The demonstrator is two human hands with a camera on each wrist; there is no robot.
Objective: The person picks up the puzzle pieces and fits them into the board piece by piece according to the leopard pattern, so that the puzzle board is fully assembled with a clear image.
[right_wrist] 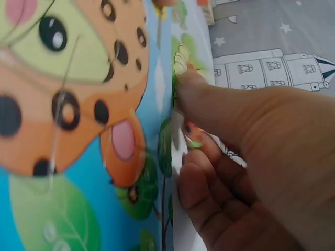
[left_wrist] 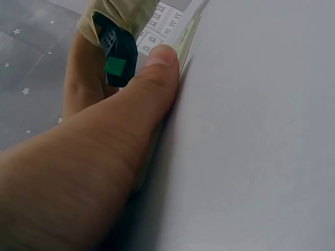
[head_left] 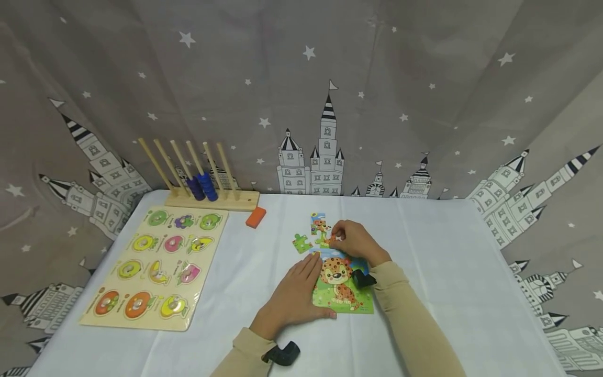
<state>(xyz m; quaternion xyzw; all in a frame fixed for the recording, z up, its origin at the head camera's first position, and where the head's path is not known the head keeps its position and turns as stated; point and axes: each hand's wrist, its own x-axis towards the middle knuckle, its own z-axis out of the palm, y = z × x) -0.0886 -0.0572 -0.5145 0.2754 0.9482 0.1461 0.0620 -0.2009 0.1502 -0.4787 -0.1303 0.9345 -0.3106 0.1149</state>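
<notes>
A square leopard picture card lies on the white table, in front of a small group of joined jigsaw pieces. My left hand rests along the card's left side, fingers stretched out and thumb near its lower edge. In the left wrist view that thumb lies against the card's edge. Just beyond the card, my right hand pinches a jigsaw piece beside the joined ones. The right wrist view has its thumb and fingers on the piece, which they partly hide. A loose green jigsaw piece lies to the left.
On the left lies a wooden fruit puzzle board. Behind it stands a peg stand with blue and purple rings on two pegs. An orange block lies by the stand. A grey castle-print curtain hangs behind the table.
</notes>
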